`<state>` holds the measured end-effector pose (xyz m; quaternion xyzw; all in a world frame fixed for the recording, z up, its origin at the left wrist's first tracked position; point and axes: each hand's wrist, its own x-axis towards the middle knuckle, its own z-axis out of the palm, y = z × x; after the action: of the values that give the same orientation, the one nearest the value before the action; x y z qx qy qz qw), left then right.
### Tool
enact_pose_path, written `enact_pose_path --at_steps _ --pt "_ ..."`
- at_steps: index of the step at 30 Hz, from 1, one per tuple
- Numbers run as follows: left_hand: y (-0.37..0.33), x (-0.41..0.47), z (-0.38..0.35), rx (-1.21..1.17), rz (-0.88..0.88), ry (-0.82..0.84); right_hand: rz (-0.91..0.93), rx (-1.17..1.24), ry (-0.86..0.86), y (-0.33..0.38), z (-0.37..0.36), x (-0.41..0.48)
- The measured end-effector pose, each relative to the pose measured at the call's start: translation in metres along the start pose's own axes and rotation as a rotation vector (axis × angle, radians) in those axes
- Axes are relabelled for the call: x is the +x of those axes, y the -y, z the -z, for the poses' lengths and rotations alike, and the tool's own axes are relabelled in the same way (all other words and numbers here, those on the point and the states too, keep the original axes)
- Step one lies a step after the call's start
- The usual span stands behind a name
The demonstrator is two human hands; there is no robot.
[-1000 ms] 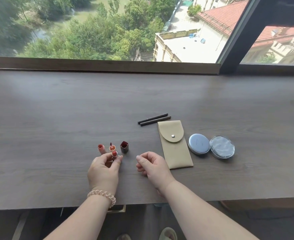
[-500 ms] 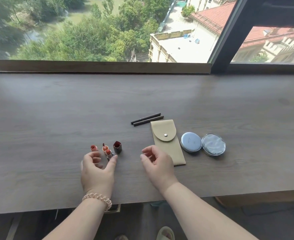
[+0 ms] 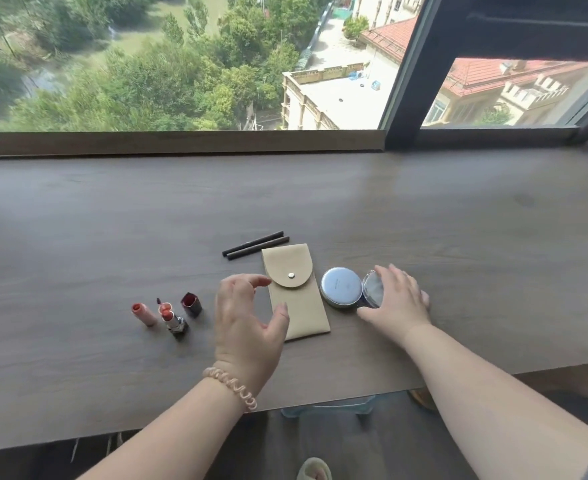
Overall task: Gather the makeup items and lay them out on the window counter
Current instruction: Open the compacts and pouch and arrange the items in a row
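Shifts right, off the lipsticks [image 3: 167, 313]: left hand [image 3: 247, 317] loosely spread above the pouch [image 3: 303, 306], holding nothing; right hand [image 3: 398, 299], fingers straight, touching the clear lid [image 3: 372, 289] beside the compact [image 3: 341, 286]. Suggests arranging those next.

Pink lipstick tube [image 3: 143, 313] stands far left on worktop [image 3: 77, 237]. Open lipstick [image 3: 173, 318] just beside it: coral bullet up, dark glossy base. Dark red cap [image 3: 191, 304] to its right, apart, opening up. Two dark slim pencils [image 3: 256, 244] lie side by side, slanted, behind beige pouch [image 3: 299, 299]. Pouch flat, flap snapped shut. Silver-blue compact [image 3: 341, 286], round, just right of pouch. Clear round disc [image 3: 372, 289] against compact's right edge, partly hidden.
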<state>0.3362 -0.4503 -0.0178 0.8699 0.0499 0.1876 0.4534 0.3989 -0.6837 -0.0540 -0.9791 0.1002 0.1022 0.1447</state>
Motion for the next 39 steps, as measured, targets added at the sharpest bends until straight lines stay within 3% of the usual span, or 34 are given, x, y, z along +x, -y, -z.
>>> enact_pose_path --at_steps 9,12,14,17,19,23,28,33,39 --pt "-0.024 -0.014 -0.041 -0.053 0.157 0.245 0.041 0.162 -0.024 -0.025 0.012 0.013" --pt "-0.041 -0.002 -0.04 -0.229 0.318 0.325 -0.05 0.734 -0.024 -0.016 0.037 0.008" --pt "-0.058 0.008 -0.037 -0.421 0.43 0.411 -0.024 1.135 0.099 -0.002 0.059 0.001" --pt "-0.086 0.023 -0.027 -0.602 0.444 0.526 0.148 1.317 0.323 0.022 0.091 -0.009" --pt "-0.104 0.033 -0.019 -0.686 0.413 0.556 0.282 1.339 0.417 0.04 0.11 -0.015" --pt "-0.129 0.04 0.005 -0.856 0.394 0.489 0.463 1.152 0.497 0.07 0.139 -0.036" --pt "-0.134 0.041 0.037 -1.054 0.496 0.464 0.504 0.94 0.417 0.084 0.158 -0.05" --pt "-0.133 0.041 0.063 -1.178 0.542 0.52 0.639 0.962 0.466 0.098 0.173 -0.059" --pt "-0.132 0.042 0.08 -1.114 0.51 0.532 0.706 1.062 0.439 0.121 0.177 -0.068"
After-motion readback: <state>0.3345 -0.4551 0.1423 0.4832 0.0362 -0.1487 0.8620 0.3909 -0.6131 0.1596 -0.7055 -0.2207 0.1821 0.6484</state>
